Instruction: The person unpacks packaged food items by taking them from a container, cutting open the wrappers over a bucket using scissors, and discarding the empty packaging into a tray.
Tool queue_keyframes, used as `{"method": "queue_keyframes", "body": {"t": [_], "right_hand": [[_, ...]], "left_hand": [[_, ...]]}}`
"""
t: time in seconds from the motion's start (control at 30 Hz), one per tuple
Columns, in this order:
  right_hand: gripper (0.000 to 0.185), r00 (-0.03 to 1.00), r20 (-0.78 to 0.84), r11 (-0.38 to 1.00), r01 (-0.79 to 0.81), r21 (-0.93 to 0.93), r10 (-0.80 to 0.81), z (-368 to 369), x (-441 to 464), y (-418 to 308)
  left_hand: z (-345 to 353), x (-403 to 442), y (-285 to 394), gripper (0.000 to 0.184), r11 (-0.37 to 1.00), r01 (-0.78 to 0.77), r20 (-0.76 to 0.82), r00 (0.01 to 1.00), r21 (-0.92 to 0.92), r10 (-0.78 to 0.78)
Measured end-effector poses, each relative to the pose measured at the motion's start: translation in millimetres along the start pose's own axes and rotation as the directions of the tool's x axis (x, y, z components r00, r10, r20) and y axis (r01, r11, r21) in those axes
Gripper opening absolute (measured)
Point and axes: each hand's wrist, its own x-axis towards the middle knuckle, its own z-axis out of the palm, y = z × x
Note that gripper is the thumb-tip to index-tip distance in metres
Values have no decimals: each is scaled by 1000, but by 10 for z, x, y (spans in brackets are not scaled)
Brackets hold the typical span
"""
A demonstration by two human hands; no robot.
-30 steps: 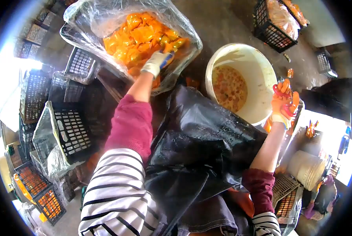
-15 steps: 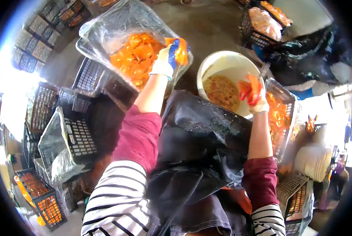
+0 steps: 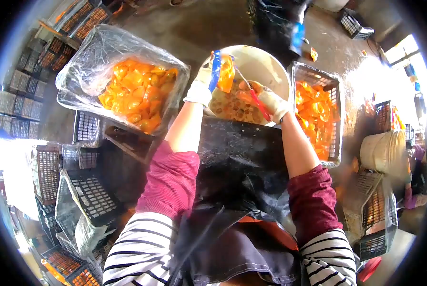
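Note:
Over the left rim of a white bucket (image 3: 277, 71), my gloved left hand (image 3: 205, 82) grips an orange piece (image 3: 226, 75). My gloved right hand (image 3: 267, 99) is closed on a red-handled tool (image 3: 259, 106), whose thin metal part points toward that piece. Inside the bucket lies liquid with orange and brownish bits. On the left stands a plastic-lined crate (image 3: 87, 78) heaped with glossy orange pieces (image 3: 139, 90). Right of the bucket, a black crate (image 3: 336, 119) holds more orange pieces (image 3: 313, 114).
A black apron (image 3: 237, 162) covers the lap. Empty-looking dark crates (image 3: 94, 195) and stacked crates (image 3: 20, 102) stand at left. A pale bucket (image 3: 382, 152) is at right. Someone in a black garment (image 3: 270, 24) is just beyond the white bucket.
The left hand has moved from the lined crate to the bucket with an orange piece. The right hand has come in toward it over the bucket. The view has shifted.

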Motion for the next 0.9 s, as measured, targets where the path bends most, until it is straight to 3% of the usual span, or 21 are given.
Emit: {"method": "queue_keyframes", "body": {"t": [0.1,0.23,0.3,0.37,0.4,0.5,0.53,0.63,0.67,0.73,0.77,0.9], "right_hand": [[27,999,35,993,-18,117,14,-25,-161,-214],[26,991,125,966,-68,249,38,-22,88,146],[30,984,178,942,-85,325,27,-11,62,109],[31,981,188,940,-101,327,40,-11,12,24],[30,983,172,949,-109,294,60,-7,-23,-49],[25,991,88,940,-127,318,104,24,-3,-27],[24,992,54,929,-128,346,116,39,36,12],[21,992,56,903,-125,412,112,-19,122,143],[20,999,-5,928,-43,370,49,23,186,241],[19,990,-116,957,112,268,-83,107,315,442],[19,992,-92,952,109,287,-86,105,333,459],[19,1000,-7,948,6,318,-4,70,244,333]], "left_hand": [[15,42,-29,45,989,48,25,999,-143,-45],[-85,60,-38,47,999,32,-87,996,-6,-32],[-88,94,-80,49,988,-19,-68,997,153,29],[-28,98,-76,49,1000,11,-45,999,20,-10],[-18,70,-21,56,998,0,52,999,-55,3],[245,-189,261,57,991,114,-125,985,-69,-121],[304,-224,309,49,978,91,-26,995,-187,-98],[365,-372,328,50,974,-32,87,996,224,12],[197,-232,149,49,880,-216,142,975,424,171],[216,-292,156,46,971,-62,113,993,232,37],[225,-319,164,45,991,20,108,994,130,-34],[244,-324,225,41,983,148,35,988,111,-153]]}}
